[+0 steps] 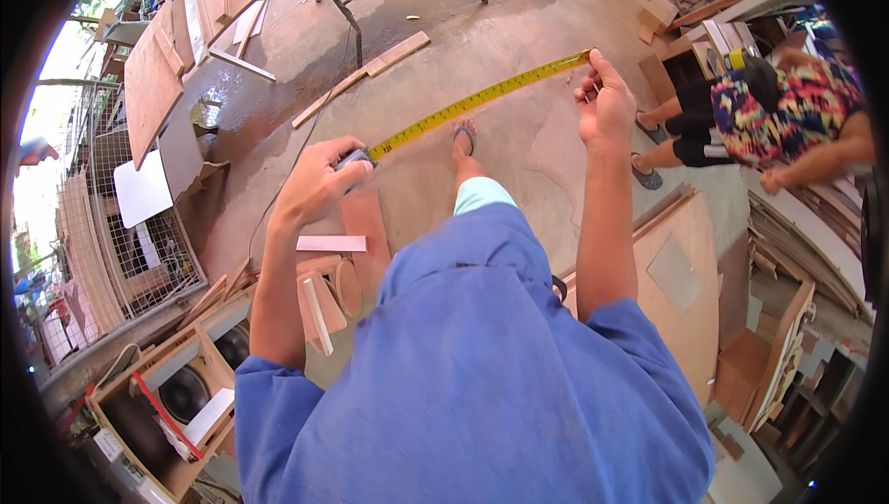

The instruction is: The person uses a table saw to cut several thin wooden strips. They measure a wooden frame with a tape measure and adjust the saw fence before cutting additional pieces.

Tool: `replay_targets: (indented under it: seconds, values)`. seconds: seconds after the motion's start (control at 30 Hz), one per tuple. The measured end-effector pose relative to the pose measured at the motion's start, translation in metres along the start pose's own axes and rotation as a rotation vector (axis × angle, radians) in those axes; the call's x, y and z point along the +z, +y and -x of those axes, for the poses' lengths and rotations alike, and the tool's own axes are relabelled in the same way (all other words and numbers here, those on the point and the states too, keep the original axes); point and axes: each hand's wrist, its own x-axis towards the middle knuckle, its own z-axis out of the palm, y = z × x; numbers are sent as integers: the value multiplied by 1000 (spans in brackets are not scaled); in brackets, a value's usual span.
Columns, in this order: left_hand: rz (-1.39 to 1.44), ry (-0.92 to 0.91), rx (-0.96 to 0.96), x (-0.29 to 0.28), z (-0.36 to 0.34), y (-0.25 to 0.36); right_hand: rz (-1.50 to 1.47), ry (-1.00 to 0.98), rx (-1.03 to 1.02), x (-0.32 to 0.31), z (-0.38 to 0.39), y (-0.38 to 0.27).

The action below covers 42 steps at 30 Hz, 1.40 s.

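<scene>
A yellow tape measure (477, 99) stretches in the air between my two hands, its blade rising toward the right. My left hand (319, 177) is wrapped round the grey case at the blade's left end. At the other end, my right hand (604, 101) pinches the blade's tip between thumb and fingers, the remaining fingers curled. Below the blade, a sandalled foot (465, 138) stands on the concrete floor (519, 32).
Long wood strips (361, 78) lie on the floor ahead. At the far left, boards lean on a table (153, 87). A speaker box (171, 402) sits at lower left. Another person (778, 111) stands at right, near stacked boards (806, 226). A large plywood sheet (681, 291) lies right of me.
</scene>
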Motion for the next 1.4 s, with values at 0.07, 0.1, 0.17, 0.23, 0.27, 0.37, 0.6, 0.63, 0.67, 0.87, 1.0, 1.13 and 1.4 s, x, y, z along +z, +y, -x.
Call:
replay_targets:
  seconds: [0.07,0.1,0.17,0.23,0.27,0.37,0.6,0.63,0.67,0.87,1.0,1.13,1.4]
  values:
    - [-5,-3,-16,-30,-61,13,1,32,45,39,-57,3]
    - [-16,-12,-27,-43,-89,22,17,28,40,60,-88,-1]
    - [26,-23,-72,-68,-124,36,83,22,66,98,-130,-7]
    - [110,-10,-90,-101,-167,53,86,-19,71,135,-172,-20]
    - [101,1,-83,-112,-186,57,85,-43,72,155,-192,-26]
    - [81,13,-69,-144,-242,66,101,-59,80,208,-243,-36]
    - [142,-45,-82,-221,-383,54,24,-6,-30,303,-373,-43]
    - [151,-62,-77,-232,-408,50,27,7,-32,317,-401,-40]
    - [139,-84,-89,-244,-436,49,30,19,-33,330,-431,-37]
    - [142,-144,-117,-324,-554,53,62,91,-2,419,-530,-26]
    - [115,-156,-175,-373,-593,59,74,104,6,472,-560,-22]
    - [148,-80,-117,-393,-633,50,77,99,4,503,-596,-19]
    - [188,-44,-138,-407,-682,41,143,81,43,534,-645,-12]
